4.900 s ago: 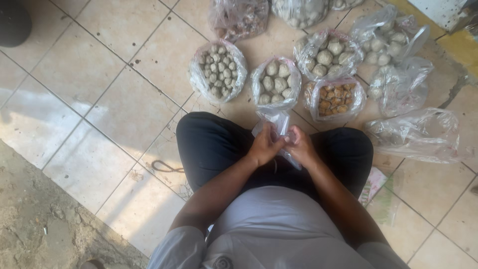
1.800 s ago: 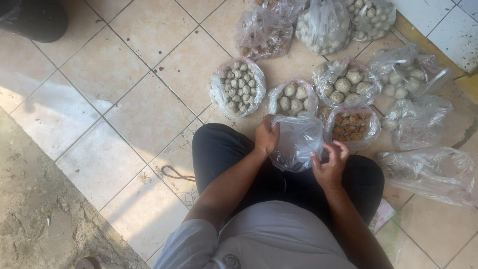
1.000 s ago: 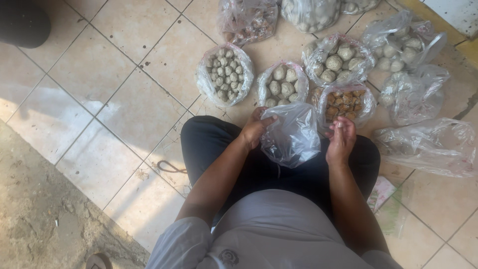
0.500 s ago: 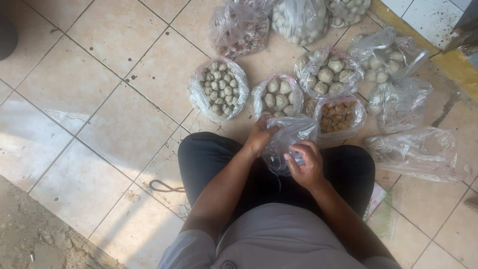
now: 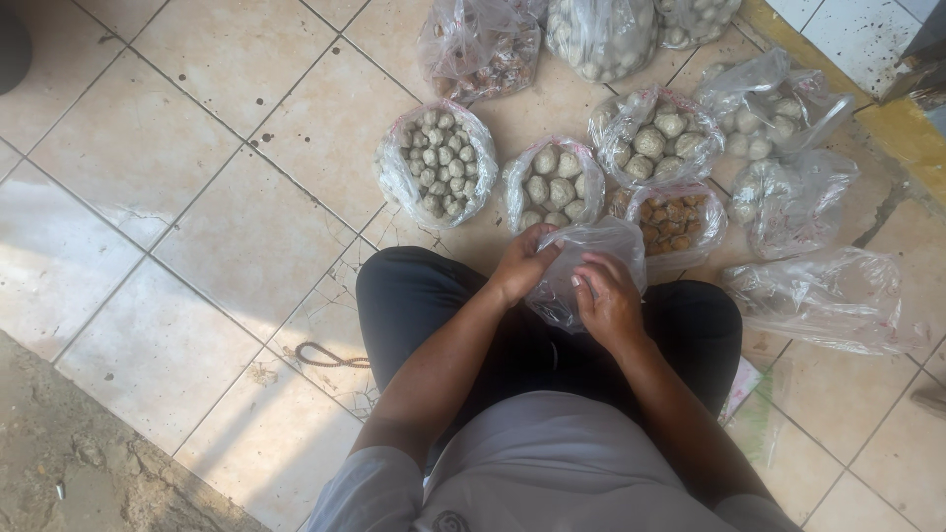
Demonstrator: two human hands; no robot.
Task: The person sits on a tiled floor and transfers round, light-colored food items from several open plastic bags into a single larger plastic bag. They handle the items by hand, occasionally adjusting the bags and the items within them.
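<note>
While I look down, my left hand (image 5: 520,264) and right hand (image 5: 608,300) both grip an empty bag (image 5: 581,258). Filled bags (image 5: 554,182) lie on the floor (image 5: 197,227) just beyond.

Bare tiled floor (image 5: 197,197) open to the left, filled plastic bags (image 5: 557,182) crowding ahead and right

Both forearms reach forward over the lap, left hand (image 5: 520,264) and right hand (image 5: 608,300) close together, fingers curled.

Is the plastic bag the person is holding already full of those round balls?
No, the clear plastic bag held between the left hand and the right hand looks empty, while the filled bags sit on the tiled floor.
</note>
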